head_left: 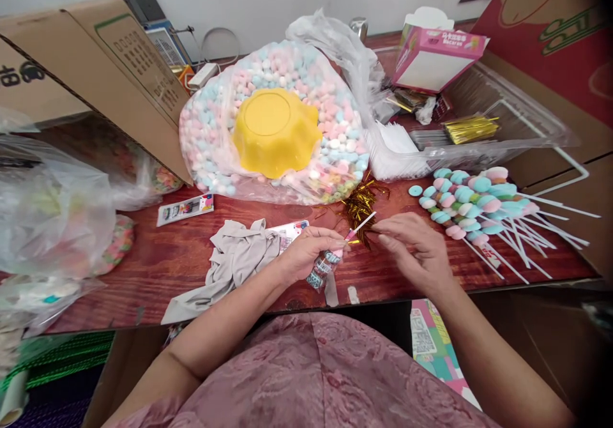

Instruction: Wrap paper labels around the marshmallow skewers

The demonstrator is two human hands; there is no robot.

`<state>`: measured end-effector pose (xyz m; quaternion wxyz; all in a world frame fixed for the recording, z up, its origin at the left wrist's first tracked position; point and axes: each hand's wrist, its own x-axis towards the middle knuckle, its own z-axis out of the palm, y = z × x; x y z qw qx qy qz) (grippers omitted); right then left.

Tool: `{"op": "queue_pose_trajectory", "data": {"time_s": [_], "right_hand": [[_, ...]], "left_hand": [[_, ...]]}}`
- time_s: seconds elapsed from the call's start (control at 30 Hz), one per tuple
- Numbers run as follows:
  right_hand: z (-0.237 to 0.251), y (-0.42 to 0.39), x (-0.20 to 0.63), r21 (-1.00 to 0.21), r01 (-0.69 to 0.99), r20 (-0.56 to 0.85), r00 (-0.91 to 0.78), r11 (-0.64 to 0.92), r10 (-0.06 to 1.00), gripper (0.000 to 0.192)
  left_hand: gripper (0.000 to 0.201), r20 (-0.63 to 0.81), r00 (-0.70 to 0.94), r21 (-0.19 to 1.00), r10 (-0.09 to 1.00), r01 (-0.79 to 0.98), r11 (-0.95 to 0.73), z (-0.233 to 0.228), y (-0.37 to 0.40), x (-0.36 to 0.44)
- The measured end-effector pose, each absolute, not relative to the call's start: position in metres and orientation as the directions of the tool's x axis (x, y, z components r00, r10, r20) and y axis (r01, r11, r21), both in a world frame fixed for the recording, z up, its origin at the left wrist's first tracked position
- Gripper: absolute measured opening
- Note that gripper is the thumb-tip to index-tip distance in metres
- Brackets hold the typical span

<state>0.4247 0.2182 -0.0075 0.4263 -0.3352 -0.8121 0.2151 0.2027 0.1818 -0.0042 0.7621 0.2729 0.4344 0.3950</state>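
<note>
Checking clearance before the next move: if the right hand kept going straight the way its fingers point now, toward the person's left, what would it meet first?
Probably the white stick of the wrapped skewer held by the left hand; the right hand fingertips sit almost at its tip. Beyond that comes the left hand itself. Depth is unclear.

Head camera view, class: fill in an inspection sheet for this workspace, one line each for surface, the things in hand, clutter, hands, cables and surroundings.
Surface: red-brown wooden table, crowded.
Things in hand: bagged candy stick held over the table edge; gold twist ties loose just behind it.
Clutter: big bag of pastel candies with a yellow bowl upside down on it; pile of finished candy sticks at right; grey cloth; pink carton.
Hands: left hand grips the bagged end; right hand pinches at the stick end.
Cables: white cable looped by the wall.
Surroundings: cardboard boxes on both sides, white wall behind.
</note>
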Motion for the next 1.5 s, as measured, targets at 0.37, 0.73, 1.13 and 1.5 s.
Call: {"op": "queue_pose_trajectory", "data": {"time_s": [0.37,0.73,1.13,1.5], "right_hand": [[-0.007,0.191,0.386,-0.995,0.086,-0.005,-0.499,0.045,0.866,0.025],[0.006,0.162,0.372,-0.775,0.224,0.518,-0.310,0.591,0.797,0.015],[-0.007,0.173,0.352,-0.682,0.294,0.526,-0.440,0.670,0.728,0.026],[-0.020,0.161,0.360,-0.774,0.359,0.464,-0.237,0.521,0.853,0.025]], "left_hand": [[0.020,-0.385,0.230,0.807,0.894,-0.387,0.447,0.011,0.155,0.186],[0.020,-0.185,0.084,0.979,0.979,-0.073,0.192,-0.001,0.146,0.183],[0.028,-0.030,0.144,0.999,0.989,0.026,0.026,-0.008,0.141,0.178],[0.031,-0.022,0.099,0.999,0.995,0.026,0.019,-0.004,0.143,0.185]]}}
